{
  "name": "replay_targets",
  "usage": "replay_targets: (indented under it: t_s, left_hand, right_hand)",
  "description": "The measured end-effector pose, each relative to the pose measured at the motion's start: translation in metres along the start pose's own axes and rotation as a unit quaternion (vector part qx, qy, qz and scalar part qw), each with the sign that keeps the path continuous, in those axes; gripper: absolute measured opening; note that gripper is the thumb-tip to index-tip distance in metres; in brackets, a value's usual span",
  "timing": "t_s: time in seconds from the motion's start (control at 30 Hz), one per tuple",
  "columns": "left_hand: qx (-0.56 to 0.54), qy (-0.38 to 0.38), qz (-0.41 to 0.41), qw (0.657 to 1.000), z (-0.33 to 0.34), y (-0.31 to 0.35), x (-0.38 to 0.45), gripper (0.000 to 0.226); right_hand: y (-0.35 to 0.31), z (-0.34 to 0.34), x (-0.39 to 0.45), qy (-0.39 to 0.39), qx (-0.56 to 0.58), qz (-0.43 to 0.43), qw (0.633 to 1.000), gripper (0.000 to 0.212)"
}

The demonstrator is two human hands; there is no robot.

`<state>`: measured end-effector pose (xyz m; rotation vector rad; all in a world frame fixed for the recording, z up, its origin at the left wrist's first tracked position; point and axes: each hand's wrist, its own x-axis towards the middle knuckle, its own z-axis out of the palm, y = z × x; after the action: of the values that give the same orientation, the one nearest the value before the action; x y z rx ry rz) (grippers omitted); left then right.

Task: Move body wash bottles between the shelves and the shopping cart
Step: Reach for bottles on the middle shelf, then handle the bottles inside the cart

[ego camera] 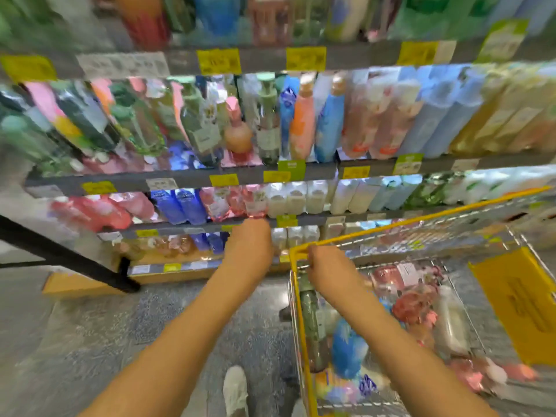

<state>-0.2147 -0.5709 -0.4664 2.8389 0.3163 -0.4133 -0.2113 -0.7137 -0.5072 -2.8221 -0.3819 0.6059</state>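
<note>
The view is motion-blurred. My left hand (250, 239) reaches up to the edge of a lower shelf, right under a pink body wash bottle (255, 203). Its fingers point away from me and are hidden, so its grip is unclear. My right hand (326, 267) curls round the yellow rim of the shopping cart (421, 221) at its near left corner. Inside the cart lie several bottles: a green one (311, 320), a blue one (349, 350), a white one (451, 323) and pink ones (415, 305).
Shelves (186, 179) packed with coloured bottles and yellow price tags fill the upper view. A black bar (69, 254) slants across the lower left. My white shoe (236, 389) stands on the grey floor beside the cart. A yellow panel (523, 305) sits in the cart's right end.
</note>
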Motion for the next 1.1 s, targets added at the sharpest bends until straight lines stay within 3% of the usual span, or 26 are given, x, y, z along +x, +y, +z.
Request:
replay_targets:
  t_s: [0.27, 0.47, 0.6, 0.67, 0.73, 0.83, 0.93, 1.1]
  left_hand:
    - [0.006, 0.143, -0.073, 0.987, -0.156, -0.145, -0.028, 0.014]
    - [0.026, 0.204, -0.048, 0.977, -0.209, -0.226, -0.024, 0.015]
    - [0.016, 0.217, -0.033, 0.975, -0.228, -0.250, 0.000, 0.011]
    - [0.003, 0.215, -0.030, 0.976, -0.234, -0.256, 0.022, 0.031]
    - [-0.008, 0.210, -0.029, 0.977, -0.243, -0.260, 0.046, 0.036]
    - [-0.012, 0.217, -0.028, 0.976, -0.264, -0.261, 0.089, 0.032]
    - [-0.018, 0.242, -0.024, 0.970, -0.287, -0.263, 0.122, 0.012]
    - [-0.030, 0.268, -0.049, 0.962, -0.330, -0.275, 0.175, 0.020]
  right_hand:
    - [-0.177, -0.102, 0.010, 0.128, -0.044, -0.163, 0.977, 0.018]
    - [-0.280, -0.131, 0.024, 0.129, -0.050, -0.187, 0.973, 0.006]
    - [-0.302, -0.140, 0.044, 0.151, -0.026, -0.166, 0.974, 0.018]
    - [-0.304, -0.150, 0.057, 0.166, -0.017, -0.160, 0.973, 0.017]
    - [-0.307, -0.164, 0.073, 0.185, -0.009, -0.149, 0.971, 0.009]
    - [-0.318, -0.184, 0.107, 0.215, 0.012, -0.152, 0.965, 0.008]
    - [-0.330, -0.204, 0.146, 0.235, 0.045, -0.165, 0.957, 0.004]
    - [-0.346, -0.246, 0.202, 0.290, 0.085, -0.123, 0.945, 0.017]
